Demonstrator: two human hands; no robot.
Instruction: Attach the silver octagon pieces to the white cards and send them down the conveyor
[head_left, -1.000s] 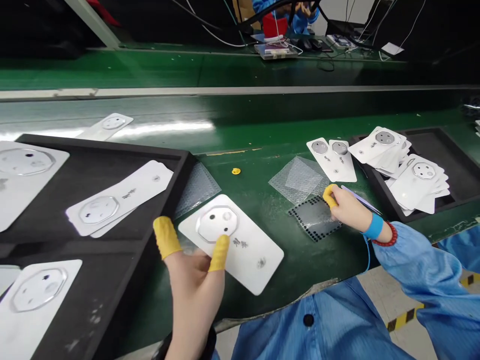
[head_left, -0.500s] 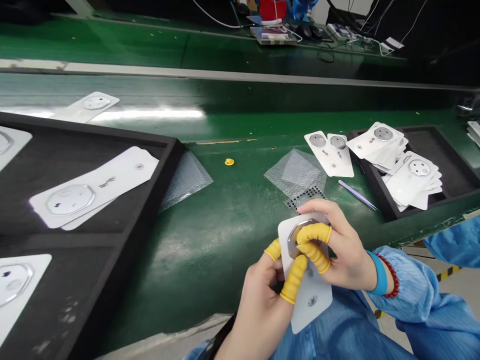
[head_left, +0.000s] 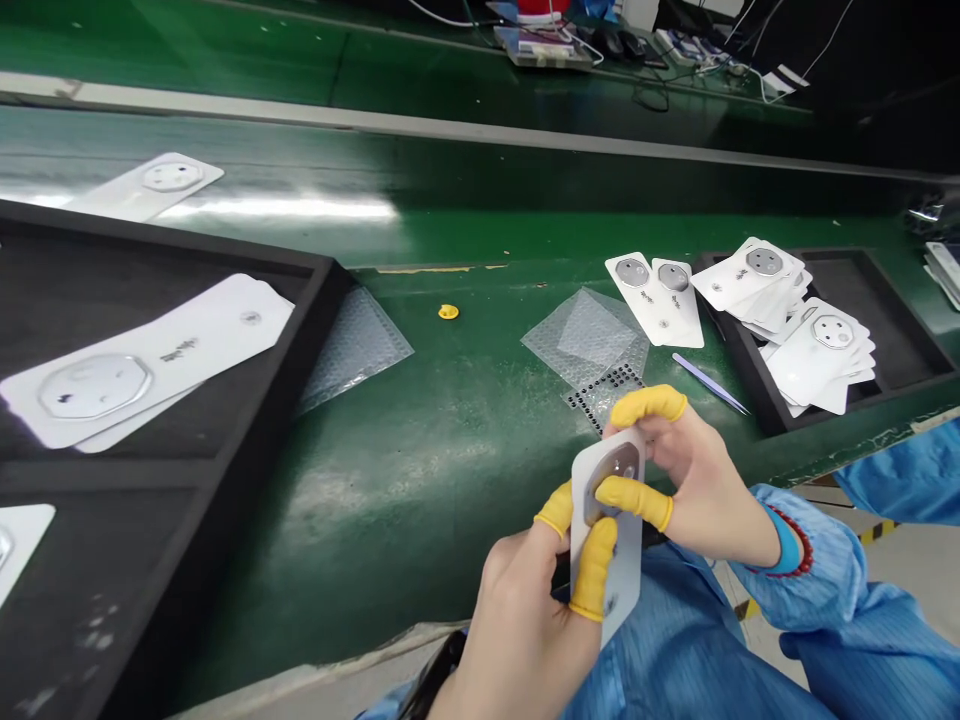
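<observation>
Between my hands, near the table's front edge, is a white blister card (head_left: 626, 590) with a clear domed bubble, tilted steeply. My left hand (head_left: 536, 590) grips its left side, with a yellow finger cot on the thumb and on one finger. At the upper right of the same card is my right hand (head_left: 690, 470); its cotted thumb lies over the bubble and a cotted finger sits at the top edge. What the bubble holds is partly hidden by the thumbs. Just behind the card lies a clear sheet of small black dots (head_left: 600, 395).
A black tray (head_left: 247, 420) with white cards stands at left. Purple tweezers (head_left: 710, 383), two cards (head_left: 654, 298) and a second black tray (head_left: 911, 375) with stacked cards are at right. A loose yellow finger cot (head_left: 448, 312) and bubble-wrap bags (head_left: 360, 345) lie mid-table.
The card has turned more edge-on. My right hand's forefinger has moved from the bubble to the card's top edge, while its thumb now presses over the bubble. The view has shifted slightly.
</observation>
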